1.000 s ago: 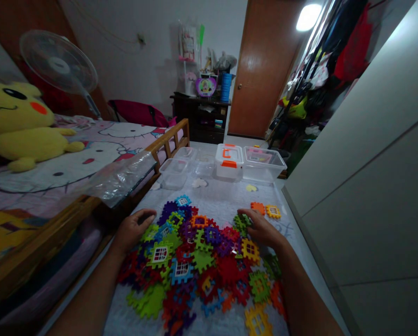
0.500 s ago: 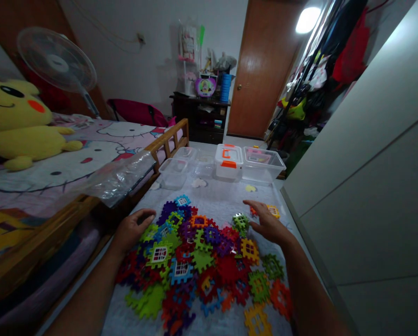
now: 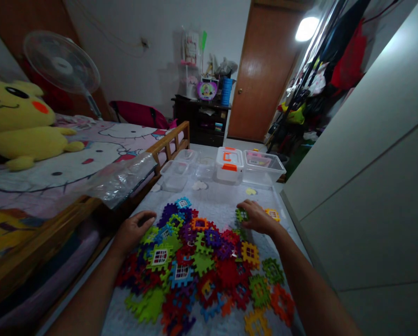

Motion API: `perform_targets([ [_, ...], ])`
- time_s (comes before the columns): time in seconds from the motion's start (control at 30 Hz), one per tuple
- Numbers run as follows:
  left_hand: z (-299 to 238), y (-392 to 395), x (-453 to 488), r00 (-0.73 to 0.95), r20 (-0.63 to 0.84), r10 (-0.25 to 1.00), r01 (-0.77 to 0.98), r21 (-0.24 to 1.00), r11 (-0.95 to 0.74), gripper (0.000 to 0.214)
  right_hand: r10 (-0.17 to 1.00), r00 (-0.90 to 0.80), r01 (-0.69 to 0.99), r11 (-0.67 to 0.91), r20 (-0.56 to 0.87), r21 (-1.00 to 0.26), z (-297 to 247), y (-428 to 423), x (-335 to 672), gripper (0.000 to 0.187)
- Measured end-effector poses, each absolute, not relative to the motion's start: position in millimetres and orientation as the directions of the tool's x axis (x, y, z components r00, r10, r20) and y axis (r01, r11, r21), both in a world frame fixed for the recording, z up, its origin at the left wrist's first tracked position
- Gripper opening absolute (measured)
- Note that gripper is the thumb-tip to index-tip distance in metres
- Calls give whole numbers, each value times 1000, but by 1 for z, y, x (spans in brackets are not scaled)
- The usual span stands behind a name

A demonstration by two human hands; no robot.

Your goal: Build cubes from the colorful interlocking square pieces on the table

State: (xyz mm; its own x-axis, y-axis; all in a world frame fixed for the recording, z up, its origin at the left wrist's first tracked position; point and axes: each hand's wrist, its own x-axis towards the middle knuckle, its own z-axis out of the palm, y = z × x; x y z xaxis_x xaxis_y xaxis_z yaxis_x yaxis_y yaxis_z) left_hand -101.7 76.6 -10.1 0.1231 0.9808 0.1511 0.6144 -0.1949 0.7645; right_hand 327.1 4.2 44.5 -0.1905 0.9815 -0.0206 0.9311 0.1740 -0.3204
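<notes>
A heap of colourful interlocking plastic tiles (image 3: 201,261) covers the near part of a pale table (image 3: 216,198). My left hand (image 3: 133,229) rests on the heap's left edge, fingers curled loosely over green and blue tiles, holding nothing. My right hand (image 3: 256,215) lies at the heap's far right, fingers bent down over a green tile (image 3: 241,214). A yellow tile (image 3: 273,214) lies just beyond that hand.
Clear plastic tubs (image 3: 175,173) and a white box with orange handle (image 3: 229,164) stand at the table's far end. A bed with a yellow plush toy (image 3: 17,123) and a crumpled plastic bag (image 3: 119,177) lies left. A white cabinet (image 3: 366,177) flanks the right.
My right hand moved forward from the heap's right side and closed its fingers down over the green tile. The left hand stayed put.
</notes>
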Motion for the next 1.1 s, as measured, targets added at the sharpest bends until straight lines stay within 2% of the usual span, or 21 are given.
perform_targets([
  [0.2,-12,77,-103,128,152,980,614,764,-199,46,1000,7,969,-1,24,-245,47,41,344,50],
  [0.5,-16,79,-105,136,142,980,613,765,-196,44,993,4,985,-25,-121,-172,32,35,327,55],
  [0.63,-18,80,-106,134,142,981,612,767,-194,44,989,-12,987,-12,-150,-157,37,36,328,49],
  [0.9,-13,78,-104,129,127,983,632,754,-180,45,986,2,982,-33,-166,-185,34,42,324,49],
  [1.1,-13,78,-103,123,142,982,619,763,-188,46,996,-5,964,-20,-93,-267,50,23,336,64],
])
